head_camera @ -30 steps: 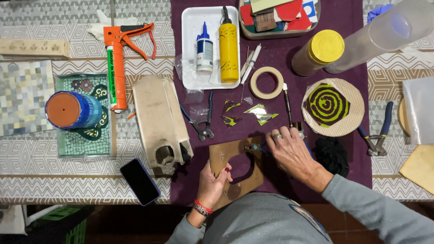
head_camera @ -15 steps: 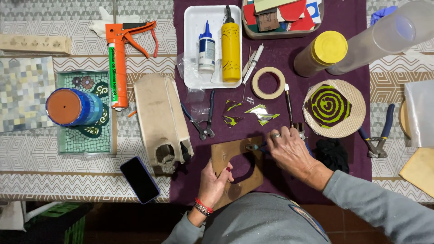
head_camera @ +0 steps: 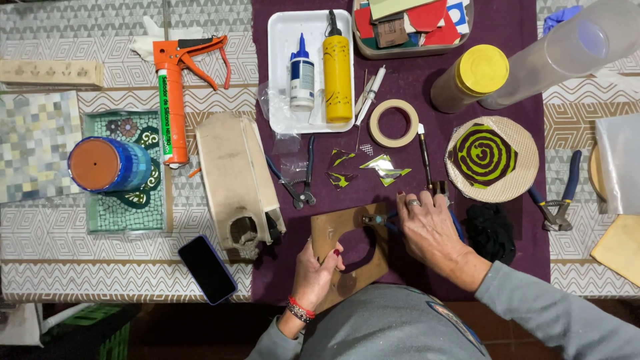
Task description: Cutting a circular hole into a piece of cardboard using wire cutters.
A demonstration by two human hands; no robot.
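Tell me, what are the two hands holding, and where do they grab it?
The left hand grips the brown board by its left edge. The right hand holds blue-handled pliers by the handles, jaws at the board's top edge.

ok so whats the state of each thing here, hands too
left hand: gripping the brown board's edge
right hand: closed on a blue-handled tool
brown board: flat, curved cutout in it
blue-handled tool: tip on the board
phone: screen dark
yellow bottle: capped, lying in the white tray
tape roll: lying flat
pliers: handles spread apart
caulking gun: lying down, tube loaded
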